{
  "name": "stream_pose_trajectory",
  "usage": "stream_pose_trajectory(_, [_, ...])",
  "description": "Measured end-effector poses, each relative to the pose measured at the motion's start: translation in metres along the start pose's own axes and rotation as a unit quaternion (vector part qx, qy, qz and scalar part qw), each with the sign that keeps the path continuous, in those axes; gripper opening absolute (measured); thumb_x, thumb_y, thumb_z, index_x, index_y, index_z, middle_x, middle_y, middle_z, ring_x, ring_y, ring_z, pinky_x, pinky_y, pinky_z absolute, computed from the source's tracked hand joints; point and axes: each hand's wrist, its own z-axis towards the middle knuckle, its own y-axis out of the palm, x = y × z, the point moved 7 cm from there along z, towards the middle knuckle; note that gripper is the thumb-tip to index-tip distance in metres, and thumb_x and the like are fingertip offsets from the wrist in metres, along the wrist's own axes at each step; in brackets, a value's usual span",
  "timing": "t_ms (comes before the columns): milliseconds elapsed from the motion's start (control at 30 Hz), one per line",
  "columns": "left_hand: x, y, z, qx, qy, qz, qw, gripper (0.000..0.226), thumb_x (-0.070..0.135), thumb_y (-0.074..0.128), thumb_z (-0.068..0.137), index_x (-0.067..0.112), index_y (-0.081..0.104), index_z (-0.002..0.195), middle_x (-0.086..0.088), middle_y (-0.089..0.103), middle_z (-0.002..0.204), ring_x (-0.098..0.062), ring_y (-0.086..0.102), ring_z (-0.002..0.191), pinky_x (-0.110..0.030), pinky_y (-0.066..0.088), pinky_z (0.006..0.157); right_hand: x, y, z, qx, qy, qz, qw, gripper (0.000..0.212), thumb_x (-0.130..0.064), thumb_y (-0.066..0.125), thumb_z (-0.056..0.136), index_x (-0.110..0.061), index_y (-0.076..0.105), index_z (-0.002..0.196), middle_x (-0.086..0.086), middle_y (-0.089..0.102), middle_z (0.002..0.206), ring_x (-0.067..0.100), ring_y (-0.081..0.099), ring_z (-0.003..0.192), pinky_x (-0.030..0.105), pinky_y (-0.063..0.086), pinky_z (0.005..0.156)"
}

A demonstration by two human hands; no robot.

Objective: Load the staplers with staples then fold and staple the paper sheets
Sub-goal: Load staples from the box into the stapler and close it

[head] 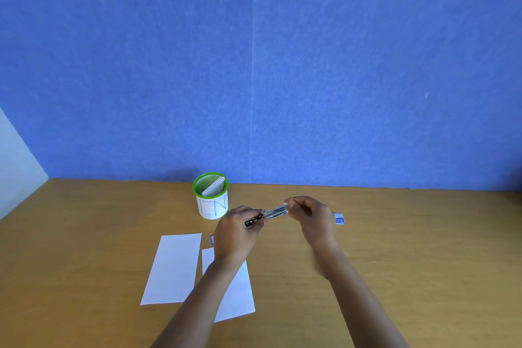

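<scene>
The stapler (271,213) is held in the air above the middle of the table (409,263), toward its far edge, lying roughly level between both hands. The left hand (237,232) curls round its dark rear end, seemingly to steady it. The right hand (310,217) pinches the shiny metal front end, probably to work the magazine for loading; whether that is open is too small to tell. A small blue staple box (339,219) lies just behind the right hand, within easy reach. Two paper sheets (172,268) lie flat side by side toward the front edge, one partly under the left forearm, unfolded. A green-rimmed cup (211,200) holding folded paper stands by the far edge, near the left hand. The widest room for moving seems to be toward the right edge.
</scene>
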Motion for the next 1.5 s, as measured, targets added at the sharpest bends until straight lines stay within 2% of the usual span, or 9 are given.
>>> stream_pose_trajectory(167, [0.001,0.0,0.0,-0.009,0.003,-0.001,1.0,0.014,0.025,0.073,0.077,0.03,0.074,0.09,0.012,0.068,0.084,-0.009,0.059,0.074,-0.013,0.033,0.053,-0.001,0.0,0.002,-0.012,-0.011,0.012,1.0,0.018,-0.019,0.062,0.089,-0.034,0.068,0.081,-0.006,0.069,0.07,0.013,0.068,0.07,0.034,0.056,0.078])
stream_pose_trajectory(433, [-0.003,0.002,0.0,-0.015,0.007,-0.013,1.0,0.014,0.025,0.074,0.076,0.029,0.075,0.09,0.013,0.065,0.079,-0.008,0.056,0.071,-0.019,0.036,0.055,0.001,0.0,0.006,-0.027,0.003,0.021,0.999,0.014,-0.013,0.069,0.083,-0.026,0.073,0.077,-0.006,0.073,0.071,0.007,0.07,0.067,0.017,0.053,0.071])
stream_pose_trajectory(633, [-0.003,0.003,0.001,-0.018,0.02,-0.032,0.999,0.016,0.023,0.075,0.075,0.029,0.075,0.09,0.016,0.063,0.077,-0.007,0.057,0.069,-0.022,0.038,0.055,0.0,0.001,0.007,-0.034,-0.026,-0.076,0.996,0.024,-0.01,0.07,0.082,-0.012,0.07,0.106,-0.01,0.069,0.071,0.002,0.068,0.066,0.021,0.054,0.077])
stream_pose_trajectory(733, [-0.004,0.004,0.001,-0.02,0.028,-0.035,0.999,0.016,0.023,0.075,0.075,0.029,0.075,0.09,0.014,0.066,0.08,-0.007,0.058,0.07,-0.022,0.039,0.056,-0.004,0.002,0.007,-0.038,-0.047,-0.113,0.992,0.016,-0.008,0.069,0.082,-0.008,0.072,0.098,-0.008,0.067,0.068,-0.004,0.065,0.059,0.017,0.054,0.07])
stream_pose_trajectory(867, [-0.004,0.003,0.001,-0.018,0.035,-0.04,0.998,0.016,0.022,0.075,0.075,0.028,0.075,0.09,0.014,0.065,0.079,-0.006,0.059,0.071,-0.021,0.04,0.056,-0.013,0.004,0.006,-0.036,-0.107,-0.167,0.979,0.01,-0.003,0.068,0.082,-0.007,0.072,0.089,-0.002,0.068,0.072,0.012,0.067,0.068,0.029,0.056,0.07])
stream_pose_trajectory(1033, [-0.002,0.004,-0.001,-0.022,0.039,-0.058,0.997,0.017,0.021,0.076,0.074,0.027,0.075,0.09,0.015,0.065,0.078,-0.006,0.058,0.069,-0.027,0.045,0.059,-0.019,0.006,0.006,-0.027,-0.168,-0.221,0.96,0.013,0.001,0.068,0.079,-0.009,0.072,0.086,0.003,0.063,0.081,0.005,0.056,0.062,0.01,0.041,0.059])
stream_pose_trajectory(1167, [-0.003,0.006,-0.002,-0.031,0.035,-0.081,0.996,0.016,0.02,0.077,0.074,0.026,0.075,0.089,0.014,0.066,0.079,-0.005,0.059,0.069,-0.031,0.048,0.062,-0.023,0.007,0.006,-0.027,-0.195,-0.216,0.956,0.013,0.002,0.07,0.077,-0.009,0.072,0.084,0.0,0.057,0.085,0.01,0.06,0.065,0.02,0.05,0.062])
stream_pose_trajectory(1300, [-0.002,0.004,-0.001,-0.032,0.036,-0.101,0.994,0.015,0.019,0.077,0.074,0.025,0.076,0.087,0.013,0.068,0.081,-0.006,0.059,0.071,-0.033,0.049,0.063,-0.026,0.009,0.007,-0.059,-0.24,-0.242,0.938,0.01,-0.006,0.073,0.077,-0.014,0.072,0.083,-0.006,0.061,0.082,0.011,0.053,0.075,0.01,0.039,0.064])
stream_pose_trajectory(1500, [0.0,0.003,0.0,-0.033,0.044,-0.114,0.992,0.01,0.018,0.077,0.074,0.023,0.075,0.083,0.012,0.071,0.085,-0.005,0.062,0.073,-0.031,0.05,0.064,-0.022,0.006,0.008,-0.054,-0.255,-0.266,0.928,0.008,-0.013,0.072,0.079,-0.02,0.073,0.085,-0.011,0.065,0.084,0.014,0.048,0.085,0.014,0.037,0.072])
